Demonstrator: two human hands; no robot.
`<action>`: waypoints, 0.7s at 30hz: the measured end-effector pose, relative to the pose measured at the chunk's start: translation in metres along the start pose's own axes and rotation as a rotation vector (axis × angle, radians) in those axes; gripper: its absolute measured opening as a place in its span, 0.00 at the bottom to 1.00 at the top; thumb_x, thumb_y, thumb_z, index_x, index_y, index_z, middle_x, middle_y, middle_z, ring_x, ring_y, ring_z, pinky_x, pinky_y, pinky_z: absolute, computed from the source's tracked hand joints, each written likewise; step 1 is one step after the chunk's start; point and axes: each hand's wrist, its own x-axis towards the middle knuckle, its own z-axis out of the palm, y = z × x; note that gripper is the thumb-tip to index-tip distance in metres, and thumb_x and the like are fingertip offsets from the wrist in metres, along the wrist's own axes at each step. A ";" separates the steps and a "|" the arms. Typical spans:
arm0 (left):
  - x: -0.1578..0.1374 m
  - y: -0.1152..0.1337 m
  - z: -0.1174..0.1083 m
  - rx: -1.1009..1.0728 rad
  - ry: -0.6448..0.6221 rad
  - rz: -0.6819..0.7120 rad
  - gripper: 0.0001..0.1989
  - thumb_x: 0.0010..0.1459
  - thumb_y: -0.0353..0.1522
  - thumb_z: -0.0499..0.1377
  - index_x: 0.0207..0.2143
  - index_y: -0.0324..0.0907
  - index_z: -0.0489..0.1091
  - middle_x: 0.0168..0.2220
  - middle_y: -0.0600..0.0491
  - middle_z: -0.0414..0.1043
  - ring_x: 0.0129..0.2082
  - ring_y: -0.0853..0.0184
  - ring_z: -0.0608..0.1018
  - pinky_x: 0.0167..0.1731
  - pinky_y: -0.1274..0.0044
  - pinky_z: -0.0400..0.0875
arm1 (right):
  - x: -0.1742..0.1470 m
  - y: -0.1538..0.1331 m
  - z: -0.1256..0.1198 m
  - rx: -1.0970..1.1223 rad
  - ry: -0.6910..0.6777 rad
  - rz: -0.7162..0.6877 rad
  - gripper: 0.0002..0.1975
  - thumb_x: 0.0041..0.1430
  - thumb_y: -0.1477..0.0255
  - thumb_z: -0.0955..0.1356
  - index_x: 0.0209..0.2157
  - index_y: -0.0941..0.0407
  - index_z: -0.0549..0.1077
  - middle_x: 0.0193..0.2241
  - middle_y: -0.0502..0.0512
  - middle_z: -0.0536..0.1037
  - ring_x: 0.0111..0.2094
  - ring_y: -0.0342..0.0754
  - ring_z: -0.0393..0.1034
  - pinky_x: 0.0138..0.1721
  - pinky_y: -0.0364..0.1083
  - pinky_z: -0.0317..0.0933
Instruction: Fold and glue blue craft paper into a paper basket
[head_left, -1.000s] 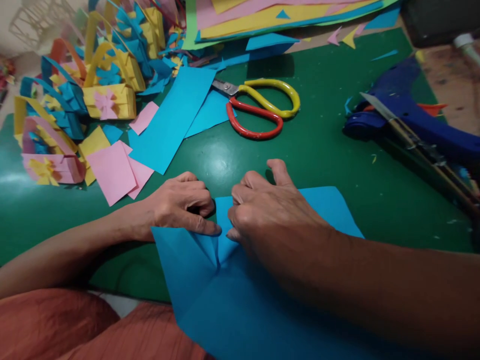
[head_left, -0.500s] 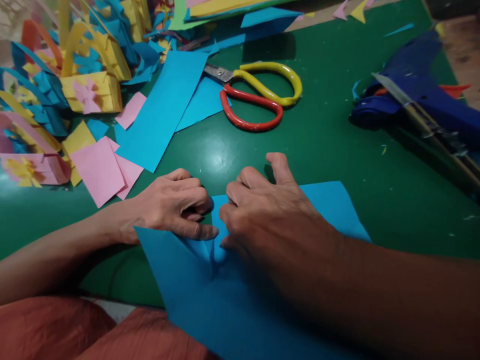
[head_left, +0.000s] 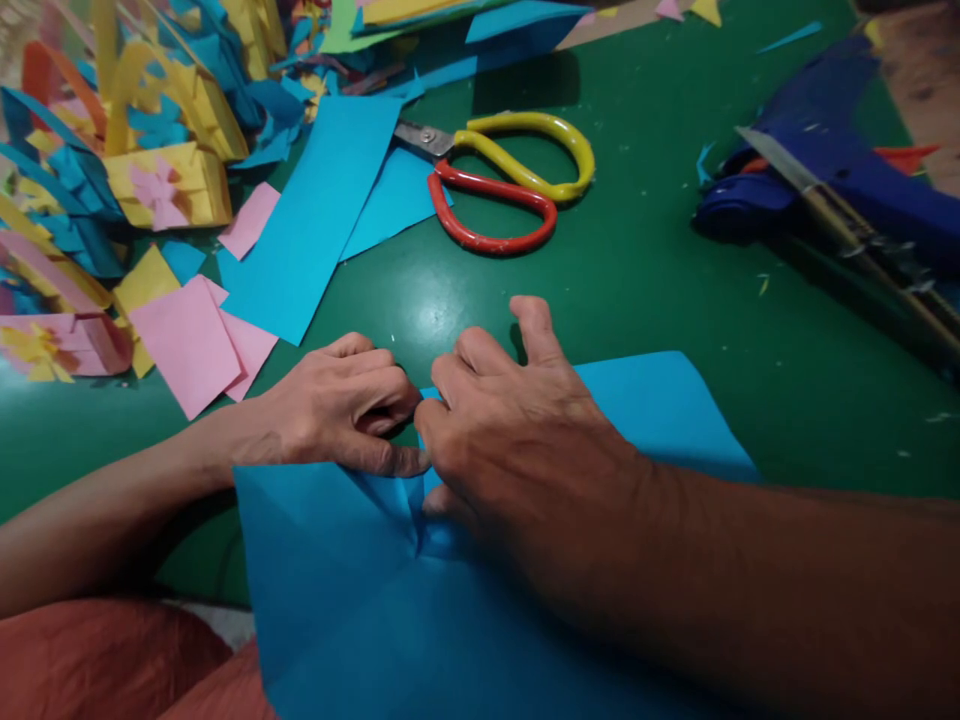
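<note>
A large sheet of blue paper [head_left: 337, 590] spreads over the near edge of the table, with a crease and a small gap at its upper middle. My left hand [head_left: 352, 405] pinches the paper at that crease, thumb on top and the other fingers curled. Right beside it, my right hand [head_left: 499, 410] grips the same sheet, its thumb and bent fingers close to the left thumb; one finger sticks up. The fingertips underneath are hidden. Beyond the hands lie scissors [head_left: 517, 185] with one yellow and one red handle, their blades partly under blue strips [head_left: 315, 220].
Small paper baskets in yellow, blue and pink [head_left: 172, 185] crowd the back left. Pink paper squares [head_left: 187, 345] lie left of my hands. A blue glue gun [head_left: 817, 160] and a craft knife-like blade [head_left: 776, 160] rest at the right on the green table [head_left: 660, 280].
The sheet's left part has swung out leftward and flattened, showing more of its surface. Both hands have shifted slightly left and closer together, still on the crease.
</note>
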 end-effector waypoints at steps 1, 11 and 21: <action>0.000 0.000 0.000 -0.002 -0.002 -0.003 0.10 0.58 0.36 0.53 0.26 0.41 0.62 0.20 0.60 0.59 0.22 0.75 0.61 0.27 0.79 0.56 | 0.000 0.000 0.000 -0.006 0.008 -0.005 0.04 0.49 0.72 0.67 0.22 0.55 0.71 0.24 0.51 0.67 0.36 0.52 0.61 0.48 0.69 0.45; 0.000 0.000 0.000 0.004 -0.022 -0.025 0.15 0.58 0.41 0.53 0.24 0.41 0.62 0.20 0.60 0.58 0.22 0.74 0.62 0.28 0.78 0.55 | -0.002 0.001 -0.004 -0.011 -0.033 -0.012 0.04 0.46 0.73 0.69 0.25 0.57 0.69 0.27 0.53 0.66 0.38 0.53 0.59 0.47 0.68 0.45; -0.001 -0.003 -0.003 0.016 -0.065 0.084 0.13 0.57 0.40 0.57 0.25 0.40 0.64 0.22 0.60 0.56 0.25 0.74 0.60 0.32 0.78 0.54 | -0.002 0.022 -0.021 -0.238 -0.164 0.064 0.14 0.44 0.62 0.72 0.27 0.57 0.70 0.28 0.54 0.68 0.38 0.54 0.59 0.45 0.66 0.47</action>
